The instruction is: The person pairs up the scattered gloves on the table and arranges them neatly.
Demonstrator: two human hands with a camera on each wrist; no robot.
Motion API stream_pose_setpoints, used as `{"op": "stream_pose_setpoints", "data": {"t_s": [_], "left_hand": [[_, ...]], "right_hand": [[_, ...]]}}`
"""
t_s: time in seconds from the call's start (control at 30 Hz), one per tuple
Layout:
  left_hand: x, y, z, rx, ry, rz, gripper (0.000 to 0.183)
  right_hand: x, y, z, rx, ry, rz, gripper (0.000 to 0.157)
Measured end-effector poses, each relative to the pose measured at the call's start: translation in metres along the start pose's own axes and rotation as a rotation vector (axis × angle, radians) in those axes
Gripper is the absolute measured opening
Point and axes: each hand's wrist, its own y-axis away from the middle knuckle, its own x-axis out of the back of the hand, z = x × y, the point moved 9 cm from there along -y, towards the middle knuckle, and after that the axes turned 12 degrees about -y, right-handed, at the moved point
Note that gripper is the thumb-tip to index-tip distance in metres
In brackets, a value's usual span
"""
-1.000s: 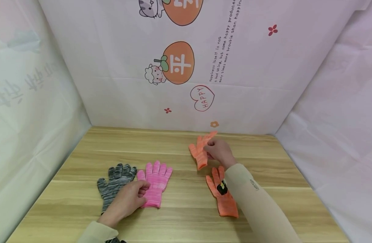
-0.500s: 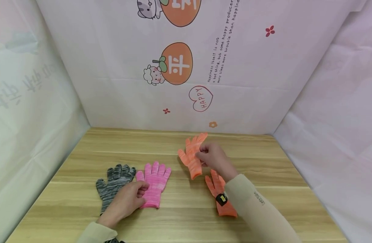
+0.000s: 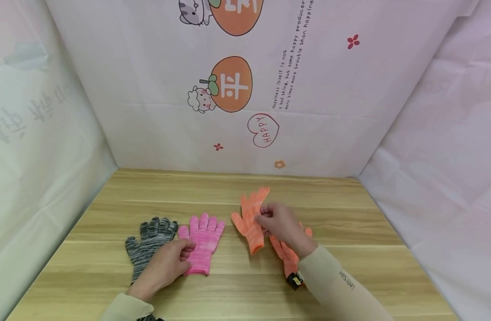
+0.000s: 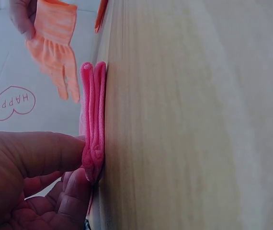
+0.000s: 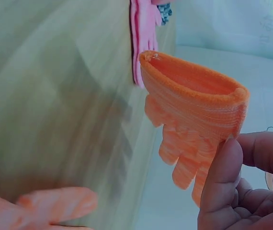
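My right hand (image 3: pixel 283 225) pinches an orange knit glove (image 3: pixel 249 220) by its side edge and holds it up off the table, cuff toward me. In the right wrist view the cuff (image 5: pixel 194 81) gapes open. A second orange glove (image 3: pixel 287 256) lies flat below, partly hidden by the right wrist. My left hand (image 3: pixel 167 263), fingers curled, pinches the left edge of a pink knit glove (image 3: pixel 205 254) that lies flat. Two pink cuff layers (image 4: pixel 93 115) show in the left wrist view. A grey-black mottled glove (image 3: pixel 142 252) lies left of the pink one, partly covered by the left hand.
The wood-grain table (image 3: pixel 213 303) is bounded by a printed white sheet (image 3: pixel 157 129) at the back and white sheets on the left (image 3: pixel 56 169) and right (image 3: pixel 442 187). A black device (image 3: pixel 295 281) sits at the right wrist.
My right hand has carried the raised orange glove toward me and slightly left, from the back of the table. The left hand and the pink and grey-black gloves stay in place.
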Motion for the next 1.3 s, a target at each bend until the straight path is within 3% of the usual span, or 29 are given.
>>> {"op": "stream_pose_setpoints", "data": {"t_s": [0.37,0.53,0.9,1.13,1.3], "left_hand": [[-0.001,-0.001,0.0,0.0,-0.008,-0.001,0.043],[-0.001,0.0,0.0,0.006,-0.008,-0.01,0.044],[0.0,0.0,0.0,0.01,-0.002,-0.015,0.045],[-0.001,0.0,0.0,0.016,-0.005,-0.019,0.044],[-0.001,0.0,0.0,0.013,0.005,-0.015,0.045]], "right_hand": [[-0.012,0.015,0.027,-0.058,-0.027,-0.041,0.031],[-0.014,0.021,0.034,-0.069,0.019,-0.065,0.037],[-0.015,0.031,0.052,-0.116,0.047,-0.087,0.034],[-0.013,0.033,0.061,-0.127,0.103,-0.077,0.024],[-0.014,0.035,0.067,-0.16,0.111,-0.1,0.033]]}}
